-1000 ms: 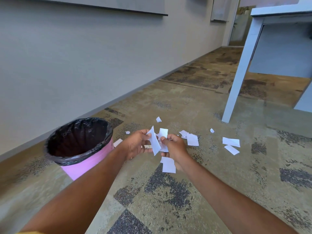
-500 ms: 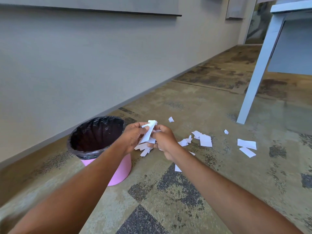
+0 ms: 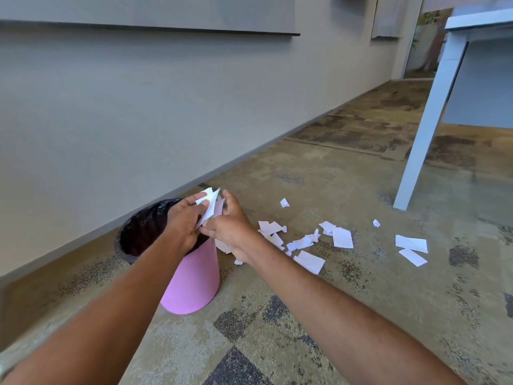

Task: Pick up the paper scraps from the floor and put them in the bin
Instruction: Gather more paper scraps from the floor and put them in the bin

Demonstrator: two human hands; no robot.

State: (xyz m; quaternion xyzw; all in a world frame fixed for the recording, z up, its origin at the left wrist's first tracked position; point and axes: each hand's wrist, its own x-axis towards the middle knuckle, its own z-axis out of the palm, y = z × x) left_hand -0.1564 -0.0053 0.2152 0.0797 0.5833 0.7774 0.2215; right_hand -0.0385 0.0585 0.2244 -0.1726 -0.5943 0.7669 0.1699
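Your hands: two, both over the open mouth of the bin.
Left hand (image 3: pixel 184 218): fingers pinched on the held scraps (image 3: pixel 209 204).
Right hand (image 3: pixel 231 226): fingers curled, closed on the same bunch from the other side.
Bin (image 3: pixel 191 282): one, pink, with a black liner (image 3: pixel 141 232), near the wall (image 3: pixel 138 107).
Loose scraps (image 3: pixel 342 237): roughly a dozen white pieces on the carpet (image 3: pixel 305 329), right of the bin; exact count unclear.
Table leg (image 3: pixel 427 126): one, beyond the scraps.

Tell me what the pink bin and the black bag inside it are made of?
The bin looks like smooth matte plastic: its pink wall is even and seamless, though painted metal can't be ruled out. The bag looks like thin glossy plastic film: it crinkles, catches light and folds over the rim.
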